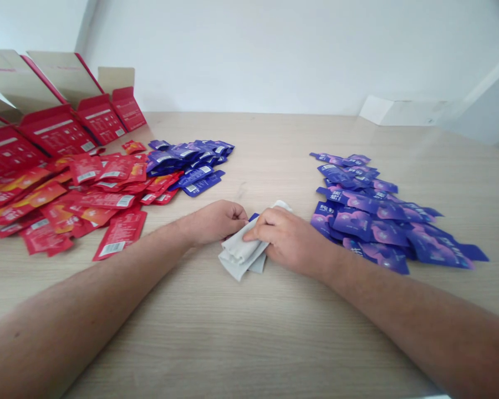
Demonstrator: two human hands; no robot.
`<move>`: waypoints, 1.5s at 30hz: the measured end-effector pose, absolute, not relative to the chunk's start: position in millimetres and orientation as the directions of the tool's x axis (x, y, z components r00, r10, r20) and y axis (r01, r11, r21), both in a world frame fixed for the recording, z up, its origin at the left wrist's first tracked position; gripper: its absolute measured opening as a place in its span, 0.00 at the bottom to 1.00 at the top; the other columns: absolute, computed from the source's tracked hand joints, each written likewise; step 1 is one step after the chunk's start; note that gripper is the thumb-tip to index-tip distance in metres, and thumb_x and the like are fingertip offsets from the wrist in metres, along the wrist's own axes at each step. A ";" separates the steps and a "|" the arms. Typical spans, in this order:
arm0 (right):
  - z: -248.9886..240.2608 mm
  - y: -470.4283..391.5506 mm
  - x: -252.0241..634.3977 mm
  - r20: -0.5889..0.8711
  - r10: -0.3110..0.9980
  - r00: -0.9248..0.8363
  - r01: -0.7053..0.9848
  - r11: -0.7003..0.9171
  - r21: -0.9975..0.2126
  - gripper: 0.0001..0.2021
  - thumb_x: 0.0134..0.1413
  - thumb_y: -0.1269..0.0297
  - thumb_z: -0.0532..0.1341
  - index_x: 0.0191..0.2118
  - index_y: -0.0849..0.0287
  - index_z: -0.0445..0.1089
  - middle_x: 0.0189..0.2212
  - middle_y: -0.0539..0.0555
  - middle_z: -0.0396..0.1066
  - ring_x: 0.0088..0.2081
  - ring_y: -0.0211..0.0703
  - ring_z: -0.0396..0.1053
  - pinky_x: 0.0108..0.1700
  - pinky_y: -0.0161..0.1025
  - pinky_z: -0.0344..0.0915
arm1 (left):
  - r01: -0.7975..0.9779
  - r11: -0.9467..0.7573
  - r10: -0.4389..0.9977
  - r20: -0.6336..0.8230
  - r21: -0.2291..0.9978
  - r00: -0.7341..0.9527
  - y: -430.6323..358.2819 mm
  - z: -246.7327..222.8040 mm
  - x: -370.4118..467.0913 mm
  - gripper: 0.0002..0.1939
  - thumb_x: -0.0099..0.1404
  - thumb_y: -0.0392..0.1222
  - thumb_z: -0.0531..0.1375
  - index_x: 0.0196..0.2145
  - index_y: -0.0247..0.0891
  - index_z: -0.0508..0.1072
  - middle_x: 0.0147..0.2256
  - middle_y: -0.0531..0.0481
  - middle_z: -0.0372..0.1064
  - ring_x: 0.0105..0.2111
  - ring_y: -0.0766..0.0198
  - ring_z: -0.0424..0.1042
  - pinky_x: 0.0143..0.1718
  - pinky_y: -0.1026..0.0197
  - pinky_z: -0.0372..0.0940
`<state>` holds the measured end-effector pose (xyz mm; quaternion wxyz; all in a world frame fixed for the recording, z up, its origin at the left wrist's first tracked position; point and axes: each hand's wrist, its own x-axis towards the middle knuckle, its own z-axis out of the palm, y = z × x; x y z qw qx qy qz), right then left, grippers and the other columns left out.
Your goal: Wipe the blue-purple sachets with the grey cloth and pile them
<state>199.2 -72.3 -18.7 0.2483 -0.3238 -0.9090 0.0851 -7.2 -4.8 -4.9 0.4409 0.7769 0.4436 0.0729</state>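
My right hand (289, 238) grips a folded white cloth (243, 244) over the middle of the table, its fingers pressing on top. A corner of a blue sachet (253, 216) peeks out between my hands; the cloth and fingers cover most of it. My left hand (220, 220) is closed, thumb against curled fingers, at the sachet's left side and touching the cloth's edge. Right of my hands lie overlapping blue-purple sachets (374, 208), printed side up. Beyond my left hand is a pile of blue sachets (187, 158), several with barcodes showing.
Red and orange sachets (103, 194) are heaped at the left, touching the blue pile. Behind them stands a row of red boxes (58, 133) with raised flaps. A white box (403, 111) sits at the back right against the white wall (274, 55).
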 end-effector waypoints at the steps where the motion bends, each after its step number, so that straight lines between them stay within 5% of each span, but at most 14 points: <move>1: -18.2 -73.9 198.1 0.387 0.605 -0.696 0.524 0.796 -0.303 0.18 0.54 0.78 0.60 0.48 0.55 0.75 0.41 0.56 0.70 0.45 0.45 0.66 0.51 0.44 0.64 | 0.620 -0.206 0.745 -0.289 0.757 0.601 -4.7 -5.0 -7.3 0.11 0.61 0.48 0.57 0.31 0.37 0.73 0.21 0.55 0.68 0.19 0.69 0.65 0.18 0.68 0.57; 4: -17.2 -76.4 196.8 0.360 0.538 -0.763 0.464 0.842 -0.274 0.17 0.56 0.77 0.60 0.49 0.54 0.74 0.41 0.55 0.70 0.46 0.46 0.65 0.50 0.44 0.64 | 0.608 -0.176 0.733 -0.309 0.775 0.606 -5.1 -5.1 -7.1 0.11 0.61 0.48 0.57 0.31 0.38 0.72 0.20 0.56 0.67 0.18 0.69 0.65 0.19 0.68 0.59; 10: -17.2 -70.6 202.1 0.385 0.646 -0.659 0.556 0.763 -0.328 0.16 0.54 0.78 0.60 0.47 0.57 0.74 0.40 0.56 0.69 0.44 0.45 0.66 0.50 0.44 0.64 | 0.613 -0.175 0.751 -0.299 0.770 0.589 -7.3 -3.3 -6.5 0.11 0.61 0.48 0.57 0.31 0.38 0.72 0.20 0.56 0.67 0.18 0.70 0.64 0.18 0.68 0.58; 16: -14.6 -76.9 198.4 0.312 0.505 -0.805 0.426 0.857 -0.288 0.13 0.57 0.73 0.60 0.46 0.54 0.75 0.40 0.55 0.70 0.45 0.45 0.65 0.52 0.45 0.63 | 0.616 -0.255 0.736 -0.264 0.745 0.623 -4.1 -4.7 -8.3 0.11 0.62 0.48 0.57 0.31 0.38 0.72 0.21 0.56 0.66 0.19 0.70 0.64 0.19 0.68 0.58; 21: -14.1 -72.1 204.7 0.327 0.618 -0.715 0.532 0.785 -0.318 0.14 0.53 0.77 0.59 0.44 0.57 0.75 0.40 0.56 0.69 0.44 0.46 0.66 0.49 0.44 0.64 | 0.613 -0.220 0.746 -0.274 0.758 0.607 -2.8 -7.2 -8.6 0.12 0.62 0.49 0.57 0.32 0.38 0.72 0.20 0.57 0.66 0.18 0.69 0.64 0.19 0.67 0.59; 27: -11.0 -76.1 201.5 0.245 0.497 -0.833 0.436 0.860 -0.264 0.11 0.54 0.73 0.61 0.42 0.56 0.75 0.38 0.55 0.69 0.43 0.46 0.66 0.50 0.45 0.62 | 0.611 -0.246 0.760 -0.242 0.753 0.604 -3.1 -7.3 -8.7 0.12 0.61 0.49 0.58 0.30 0.38 0.72 0.20 0.57 0.65 0.18 0.71 0.61 0.19 0.68 0.56; 32: -12.7 -69.1 207.7 0.307 0.649 -0.696 0.584 0.761 -0.282 0.11 0.52 0.75 0.61 0.42 0.58 0.74 0.39 0.57 0.69 0.44 0.47 0.66 0.49 0.45 0.63 | 0.609 -0.218 0.755 -0.264 0.763 0.600 -2.4 -7.8 -9.3 0.12 0.61 0.50 0.58 0.30 0.39 0.72 0.20 0.57 0.65 0.18 0.70 0.62 0.19 0.67 0.57; 37: -15.9 -72.7 202.3 0.320 0.565 -0.761 0.492 0.823 -0.284 0.11 0.55 0.74 0.60 0.42 0.57 0.74 0.39 0.56 0.69 0.44 0.46 0.65 0.49 0.44 0.63 | 0.611 -0.247 0.755 -0.246 0.752 0.608 -2.4 -7.2 -9.5 0.11 0.61 0.49 0.58 0.30 0.39 0.72 0.21 0.57 0.66 0.19 0.70 0.62 0.20 0.67 0.57; 42: -19.2 -68.5 202.4 0.399 0.659 -0.637 0.573 0.751 -0.327 0.13 0.55 0.76 0.60 0.45 0.58 0.74 0.40 0.57 0.69 0.44 0.46 0.66 0.50 0.45 0.64 | 0.593 -0.211 0.748 -0.262 0.777 0.609 -2.3 -9.8 -9.4 0.11 0.62 0.49 0.57 0.31 0.38 0.72 0.21 0.56 0.67 0.19 0.70 0.64 0.19 0.67 0.57; 45: -20.5 -70.4 198.8 0.418 0.608 -0.675 0.518 0.794 -0.317 0.16 0.54 0.79 0.60 0.47 0.58 0.73 0.41 0.56 0.70 0.46 0.46 0.66 0.50 0.46 0.64 | 0.604 -0.211 0.751 -0.268 0.769 0.604 -2.6 -9.8 -8.7 0.11 0.61 0.48 0.57 0.31 0.38 0.72 0.21 0.56 0.67 0.18 0.70 0.64 0.18 0.68 0.57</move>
